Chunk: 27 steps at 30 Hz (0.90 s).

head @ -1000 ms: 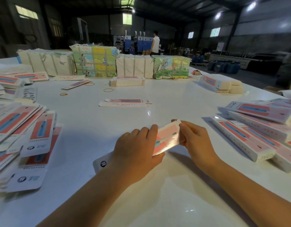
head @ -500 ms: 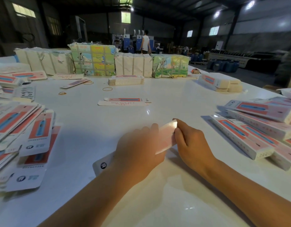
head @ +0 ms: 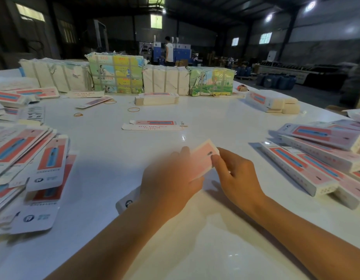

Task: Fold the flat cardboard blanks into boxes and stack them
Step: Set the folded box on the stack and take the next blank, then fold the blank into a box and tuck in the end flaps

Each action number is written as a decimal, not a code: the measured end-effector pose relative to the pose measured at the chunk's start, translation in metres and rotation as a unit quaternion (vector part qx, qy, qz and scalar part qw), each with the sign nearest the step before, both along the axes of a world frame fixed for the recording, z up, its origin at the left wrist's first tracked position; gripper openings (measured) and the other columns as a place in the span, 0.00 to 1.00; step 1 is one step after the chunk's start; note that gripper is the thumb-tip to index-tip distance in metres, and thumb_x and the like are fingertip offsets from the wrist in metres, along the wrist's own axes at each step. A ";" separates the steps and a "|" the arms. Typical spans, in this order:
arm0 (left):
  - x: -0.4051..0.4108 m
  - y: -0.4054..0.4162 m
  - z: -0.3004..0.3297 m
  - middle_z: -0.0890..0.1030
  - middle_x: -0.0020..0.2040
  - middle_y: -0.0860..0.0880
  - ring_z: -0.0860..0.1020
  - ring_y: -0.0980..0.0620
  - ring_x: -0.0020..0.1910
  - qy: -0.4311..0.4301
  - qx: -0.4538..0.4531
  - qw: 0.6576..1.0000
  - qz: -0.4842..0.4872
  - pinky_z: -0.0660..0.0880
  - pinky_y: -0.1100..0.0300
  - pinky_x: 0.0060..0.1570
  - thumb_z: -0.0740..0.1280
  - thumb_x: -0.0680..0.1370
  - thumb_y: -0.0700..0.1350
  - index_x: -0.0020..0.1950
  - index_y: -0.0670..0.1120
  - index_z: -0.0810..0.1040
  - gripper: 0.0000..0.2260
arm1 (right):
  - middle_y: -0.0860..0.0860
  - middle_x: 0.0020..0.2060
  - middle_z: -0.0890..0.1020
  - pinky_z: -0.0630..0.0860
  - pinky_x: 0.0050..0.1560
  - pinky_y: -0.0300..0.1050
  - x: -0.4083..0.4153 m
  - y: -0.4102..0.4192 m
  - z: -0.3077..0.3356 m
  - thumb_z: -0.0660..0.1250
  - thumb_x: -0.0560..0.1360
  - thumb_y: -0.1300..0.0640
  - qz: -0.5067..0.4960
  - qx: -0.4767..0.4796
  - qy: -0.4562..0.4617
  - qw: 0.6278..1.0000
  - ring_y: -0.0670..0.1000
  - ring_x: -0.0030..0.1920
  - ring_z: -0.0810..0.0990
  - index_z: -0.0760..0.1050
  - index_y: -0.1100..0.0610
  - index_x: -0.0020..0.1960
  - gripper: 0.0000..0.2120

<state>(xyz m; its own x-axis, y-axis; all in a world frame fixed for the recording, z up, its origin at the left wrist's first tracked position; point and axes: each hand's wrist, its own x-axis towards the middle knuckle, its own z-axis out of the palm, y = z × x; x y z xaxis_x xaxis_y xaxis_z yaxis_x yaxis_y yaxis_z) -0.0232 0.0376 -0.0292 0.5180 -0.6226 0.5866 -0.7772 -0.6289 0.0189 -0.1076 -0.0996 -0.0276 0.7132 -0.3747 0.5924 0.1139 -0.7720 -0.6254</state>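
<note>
At the lower centre of the frame, a person's left hand (head: 171, 184), blurred, grips a pink-and-white cardboard blank (head: 203, 160) just above a white table (head: 225, 249), while the right hand (head: 237, 178) pinches its far end between thumb and fingertips. Flat blanks (head: 23, 158) are heaped at left; folded boxes (head: 316, 158) are stacked at right.

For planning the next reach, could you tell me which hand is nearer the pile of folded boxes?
Right. The right hand sits beside the folded boxes; the left hand is farther off.
</note>
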 end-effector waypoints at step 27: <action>0.023 -0.026 -0.042 0.70 0.50 0.56 0.69 0.53 0.44 -0.027 -0.080 0.960 -0.268 0.76 0.52 0.27 0.43 0.78 0.66 0.52 0.53 0.70 0.23 | 0.60 0.60 0.72 0.69 0.53 0.48 -0.097 -0.252 0.149 0.61 0.76 0.56 -0.473 -0.108 -0.052 0.873 0.62 0.57 0.72 0.73 0.53 0.63 0.15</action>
